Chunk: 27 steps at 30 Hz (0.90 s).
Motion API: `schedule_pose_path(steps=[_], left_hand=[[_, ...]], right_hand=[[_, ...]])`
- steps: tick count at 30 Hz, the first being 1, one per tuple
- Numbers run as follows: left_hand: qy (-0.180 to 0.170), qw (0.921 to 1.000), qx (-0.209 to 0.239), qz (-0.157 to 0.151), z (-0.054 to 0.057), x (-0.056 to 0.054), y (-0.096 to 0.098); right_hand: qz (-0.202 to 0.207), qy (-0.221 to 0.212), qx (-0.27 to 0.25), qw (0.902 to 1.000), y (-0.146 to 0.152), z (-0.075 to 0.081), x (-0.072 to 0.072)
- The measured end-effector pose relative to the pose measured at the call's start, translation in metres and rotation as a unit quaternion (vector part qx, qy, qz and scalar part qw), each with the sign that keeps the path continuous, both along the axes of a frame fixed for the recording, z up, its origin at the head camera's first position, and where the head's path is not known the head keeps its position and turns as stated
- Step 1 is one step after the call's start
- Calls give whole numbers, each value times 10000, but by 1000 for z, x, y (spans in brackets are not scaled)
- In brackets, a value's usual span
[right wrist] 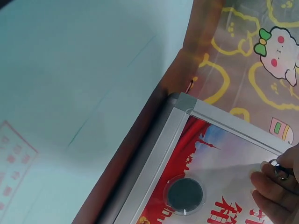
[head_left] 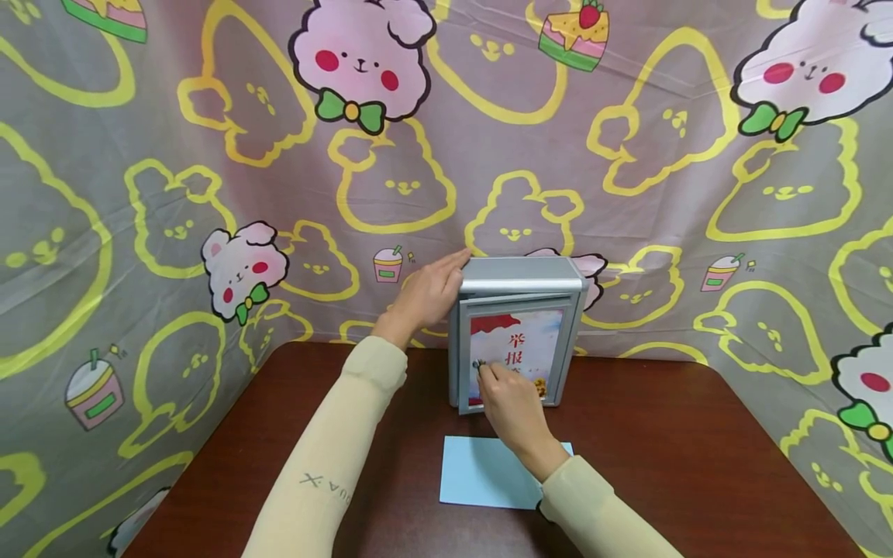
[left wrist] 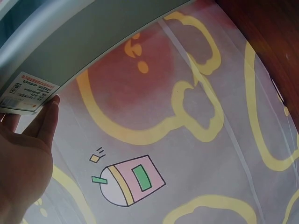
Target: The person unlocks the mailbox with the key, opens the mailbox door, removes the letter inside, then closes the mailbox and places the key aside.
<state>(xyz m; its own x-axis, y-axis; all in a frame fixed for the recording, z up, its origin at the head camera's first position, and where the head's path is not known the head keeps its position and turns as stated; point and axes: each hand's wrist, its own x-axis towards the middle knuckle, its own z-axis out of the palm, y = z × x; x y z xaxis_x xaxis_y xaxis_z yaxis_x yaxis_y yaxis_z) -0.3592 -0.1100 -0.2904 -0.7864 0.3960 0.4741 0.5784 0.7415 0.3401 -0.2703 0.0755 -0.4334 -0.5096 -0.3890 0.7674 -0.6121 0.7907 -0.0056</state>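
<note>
A grey metal box (head_left: 522, 267) stands upright on the table, its framed front door (head_left: 568, 310) slightly ajar. The door carries a picture with red Chinese characters. Against the box's upper left corner rests my left hand (head_left: 434, 287), fingers fairly straight. The left wrist view has these fingertips beside a white label (left wrist: 29, 91) on the box. At the door's left side my right hand (head_left: 512, 407) pinches a key, mostly hidden by the fingers, with its metal ring (right wrist: 280, 173) showing. A dark round disc (right wrist: 185, 195) lies on the door picture.
A light blue sheet of paper (head_left: 481, 473) lies on the dark wooden table (head_left: 663, 442) in front of the box, partly under my right forearm. Red print marks one part of it (right wrist: 16, 163). Patterned cloth (head_left: 405, 186) hangs behind and on both sides.
</note>
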Motion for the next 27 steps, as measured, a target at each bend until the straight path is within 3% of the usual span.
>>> schedule_pose_path(steps=[27], left_hand=[[-25, 10000, 64, -16, 0, -1, 1]], right_hand=[[-280, 146, -27, 9995, -12, 1, -16]])
